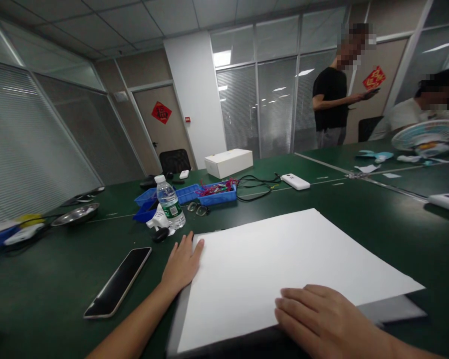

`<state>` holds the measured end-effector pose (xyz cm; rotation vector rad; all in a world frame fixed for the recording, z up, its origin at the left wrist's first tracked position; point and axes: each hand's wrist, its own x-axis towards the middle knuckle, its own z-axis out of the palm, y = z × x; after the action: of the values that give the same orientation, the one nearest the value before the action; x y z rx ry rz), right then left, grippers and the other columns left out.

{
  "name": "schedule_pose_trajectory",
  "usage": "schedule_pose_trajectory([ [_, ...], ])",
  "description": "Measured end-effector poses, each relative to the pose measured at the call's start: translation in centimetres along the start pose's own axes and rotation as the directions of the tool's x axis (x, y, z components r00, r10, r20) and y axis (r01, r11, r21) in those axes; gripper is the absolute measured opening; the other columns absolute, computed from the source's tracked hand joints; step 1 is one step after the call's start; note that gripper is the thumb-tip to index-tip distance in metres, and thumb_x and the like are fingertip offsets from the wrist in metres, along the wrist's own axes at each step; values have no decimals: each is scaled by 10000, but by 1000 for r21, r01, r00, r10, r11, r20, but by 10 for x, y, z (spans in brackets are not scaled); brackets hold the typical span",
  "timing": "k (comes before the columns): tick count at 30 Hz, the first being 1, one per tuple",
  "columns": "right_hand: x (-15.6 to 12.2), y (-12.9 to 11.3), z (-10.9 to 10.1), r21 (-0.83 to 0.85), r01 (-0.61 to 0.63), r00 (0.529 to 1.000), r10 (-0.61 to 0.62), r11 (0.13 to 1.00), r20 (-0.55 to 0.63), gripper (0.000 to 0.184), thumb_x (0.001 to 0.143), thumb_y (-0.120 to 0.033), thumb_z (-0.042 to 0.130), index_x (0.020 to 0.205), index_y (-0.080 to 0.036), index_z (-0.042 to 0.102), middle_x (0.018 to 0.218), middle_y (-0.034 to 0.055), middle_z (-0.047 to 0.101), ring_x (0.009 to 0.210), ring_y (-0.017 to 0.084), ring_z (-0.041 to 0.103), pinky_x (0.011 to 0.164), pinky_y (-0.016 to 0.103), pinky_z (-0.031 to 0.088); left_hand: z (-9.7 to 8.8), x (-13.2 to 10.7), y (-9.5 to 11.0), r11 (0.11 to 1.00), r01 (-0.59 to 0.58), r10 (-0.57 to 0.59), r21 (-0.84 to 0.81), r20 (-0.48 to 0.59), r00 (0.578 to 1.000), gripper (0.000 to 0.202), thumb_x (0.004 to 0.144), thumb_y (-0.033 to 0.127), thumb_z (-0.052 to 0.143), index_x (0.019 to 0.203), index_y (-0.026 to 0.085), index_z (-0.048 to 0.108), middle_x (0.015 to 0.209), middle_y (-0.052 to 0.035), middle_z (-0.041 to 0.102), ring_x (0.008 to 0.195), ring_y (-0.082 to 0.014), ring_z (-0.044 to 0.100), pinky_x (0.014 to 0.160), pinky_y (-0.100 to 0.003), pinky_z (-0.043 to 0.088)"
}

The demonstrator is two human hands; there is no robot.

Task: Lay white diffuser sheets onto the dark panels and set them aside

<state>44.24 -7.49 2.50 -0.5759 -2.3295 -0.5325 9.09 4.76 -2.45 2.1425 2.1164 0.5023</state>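
A large white sheet of paper (pixel 262 259) lies over a flat grey board or folder (pixel 396 310), whose edges show along the left side and at the right corner. My left hand (pixel 182 264) rests at the sheet's upper left edge, fingers apart, the thumb on the paper's margin and the other fingers pointing away from me beside it. Near the front edge, my right hand (pixel 322 316) lies flat over the paper with its fingers stretched to the left; its thumb is hidden. Left of my left arm is a smartphone (pixel 118 283) with a dark screen.
Past the sheet stand a water bottle (pixel 169 203), eyeglasses (pixel 198 208), a blue tray (pixel 217 196) of coloured wires, a white box (pixel 229 163) and a white device (pixel 295 181). A metal dish (pixel 76 214) sits left. Across the table are two people and a fan (pixel 426 135).
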Motion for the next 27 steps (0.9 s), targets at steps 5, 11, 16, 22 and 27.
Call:
schedule_pose_trajectory([
  [5, -1, -14, 7, 38, 47, 997, -49, 998, 60, 214, 987, -158, 473, 1041, -198, 676, 880, 45, 739, 825, 146, 693, 703, 254, 515, -1, -4, -3, 999, -15, 14, 46, 19, 1000, 799, 982, 623, 301, 1552, 66, 366, 1616, -213, 375, 1541, -338, 277, 1245, -513, 201],
  [11, -8, -17, 22, 87, 27, 999, -30, 996, 31, 300, 1051, -358, 425, 1030, -197, 677, 942, 46, 745, 850, 152, 686, 710, 267, 496, -4, -6, -3, 1000, 1, -3, 17, 67, 998, 763, 939, 554, 403, 1547, 93, 394, 1629, -166, 368, 1541, -324, 285, 1254, -516, 193],
  [16, -8, -18, 22, 177, 21, 995, -38, 984, 92, 295, 1040, -396, 447, 1112, -217, 670, 1013, 39, 744, 893, 163, 671, 764, 280, 491, -5, -8, -3, 999, 28, -28, -22, 7, 1000, 717, 926, 557, 460, 1488, 111, 485, 1574, -177, 466, 1486, -336, 400, 1218, -499, 282],
  [22, -7, -19, 20, 236, 39, 969, -95, 971, 230, 254, 1020, -336, 495, 1190, -237, 655, 1186, 43, 712, 974, 177, 649, 819, 307, 483, -10, 4, -13, 995, -99, 100, 14, -104, 990, 605, 901, 563, 551, 1318, 138, 657, 1341, -155, 660, 1256, -336, 593, 1089, -456, 430],
  [27, -9, -18, 14, 290, 13, 941, -110, 957, 321, 279, 1015, -312, 486, 1231, -249, 651, 1218, 57, 699, 1002, 191, 630, 844, 330, 461, -6, 15, -20, 984, -178, 177, 0, -98, 979, 478, 907, 492, 565, 1267, 213, 711, 1301, -100, 679, 1221, -310, 602, 1075, -453, 443],
])
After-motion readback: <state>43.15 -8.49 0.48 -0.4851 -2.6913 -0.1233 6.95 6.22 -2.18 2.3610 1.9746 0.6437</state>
